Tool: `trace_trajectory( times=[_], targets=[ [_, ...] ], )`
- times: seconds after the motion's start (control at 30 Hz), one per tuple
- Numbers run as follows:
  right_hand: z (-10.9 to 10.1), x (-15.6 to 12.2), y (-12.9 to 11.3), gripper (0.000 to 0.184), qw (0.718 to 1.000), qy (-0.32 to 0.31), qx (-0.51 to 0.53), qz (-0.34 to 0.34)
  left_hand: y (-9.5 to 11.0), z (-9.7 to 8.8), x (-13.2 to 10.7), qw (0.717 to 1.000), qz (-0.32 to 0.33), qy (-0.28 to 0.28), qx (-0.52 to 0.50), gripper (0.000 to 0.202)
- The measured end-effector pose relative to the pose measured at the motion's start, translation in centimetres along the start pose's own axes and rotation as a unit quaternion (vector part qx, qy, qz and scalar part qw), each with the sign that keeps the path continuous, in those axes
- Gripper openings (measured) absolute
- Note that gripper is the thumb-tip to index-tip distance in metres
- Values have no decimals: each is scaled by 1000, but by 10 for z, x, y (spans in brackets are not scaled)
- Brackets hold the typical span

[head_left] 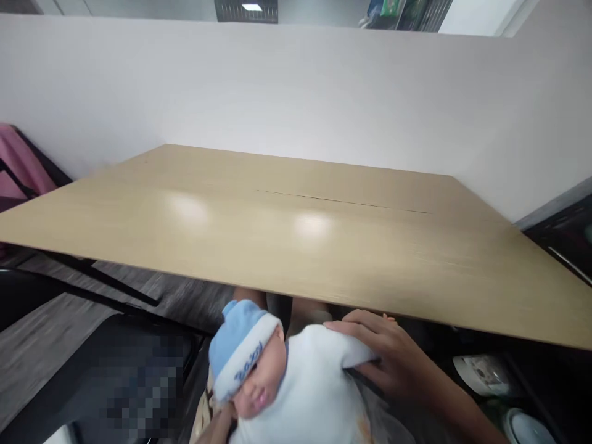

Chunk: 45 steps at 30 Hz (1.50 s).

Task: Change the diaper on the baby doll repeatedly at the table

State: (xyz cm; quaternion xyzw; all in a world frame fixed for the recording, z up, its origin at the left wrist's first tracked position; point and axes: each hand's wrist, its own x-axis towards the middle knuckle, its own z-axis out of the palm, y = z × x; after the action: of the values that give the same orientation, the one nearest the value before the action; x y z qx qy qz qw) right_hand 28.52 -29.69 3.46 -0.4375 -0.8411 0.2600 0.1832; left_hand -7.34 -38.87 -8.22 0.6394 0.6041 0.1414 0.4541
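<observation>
A baby doll [305, 394] in a white top and a blue and white knit hat [238, 345] lies low in front of me, below the near edge of the wooden table [296, 240]. My right hand [388, 357] is closed round the doll's white sleeve at its shoulder, thumb underneath and fingers over the top. A small part of my left hand [217, 430] shows at the bottom edge, under the doll's head. Its fingers are hidden by the doll.
A white partition wall [296, 92] stands behind the table. Something pink [21, 163] leans at the far left, above a dark chair [115, 370] and grey floor. Pale round objects [485, 373] lie under the table at lower right.
</observation>
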Motion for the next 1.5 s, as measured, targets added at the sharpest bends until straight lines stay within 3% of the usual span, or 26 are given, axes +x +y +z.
trace_trajectory(
  times=[0.1, 0.17, 0.27, 0.47, 0.6, 0.7, 0.8, 0.87, 0.97, 1.17, 1.33, 1.5],
  targets=[
    [35, -2, -4, 59, 999, 29, 19, 25, -12, -5, -25, 1000, -12, 14, 14, 74],
    [54, 4, 5, 60, 997, 43, 58, 28, -18, -1, -35, 999, 0, 28, 19, 65],
    [80, 14, 33, 47, 994, 35, 103, 27, -24, 9, -36, 999, 17, 38, 21, 52],
    [118, 3, 94, 40, 990, 32, 93, 103, -34, 13, -24, 1000, 0, 17, -22, 62],
    [118, -15, 96, 40, 982, 37, 148, 109, -31, 4, -24, 1000, 14, 16, -10, 69],
    [110, -24, 85, 55, 960, -2, 244, 136, -25, -3, -21, 996, 35, 78, 36, 66],
    [102, -24, 72, 60, 949, -24, 279, 147, -11, -12, -9, 982, 126, 136, 43, 55],
    [97, -20, 64, 55, 953, -32, 263, 144, 4, -18, 3, 972, 202, 114, 38, 41],
    [87, -15, 52, 47, 964, -48, 222, 140, 33, -22, 24, 957, 289, 25, 33, 32],
    [74, -16, 33, 30, 977, -8, 151, 150, 69, -4, 56, 929, 357, -94, 10, 37],
    [85, -20, 54, 27, 971, 41, 169, 163, 71, 6, 61, 938, 336, -80, -25, 29],
    [91, -18, 83, 27, 957, 116, 159, 211, 67, 3, 51, 942, 322, -65, -63, 22]
  ],
)
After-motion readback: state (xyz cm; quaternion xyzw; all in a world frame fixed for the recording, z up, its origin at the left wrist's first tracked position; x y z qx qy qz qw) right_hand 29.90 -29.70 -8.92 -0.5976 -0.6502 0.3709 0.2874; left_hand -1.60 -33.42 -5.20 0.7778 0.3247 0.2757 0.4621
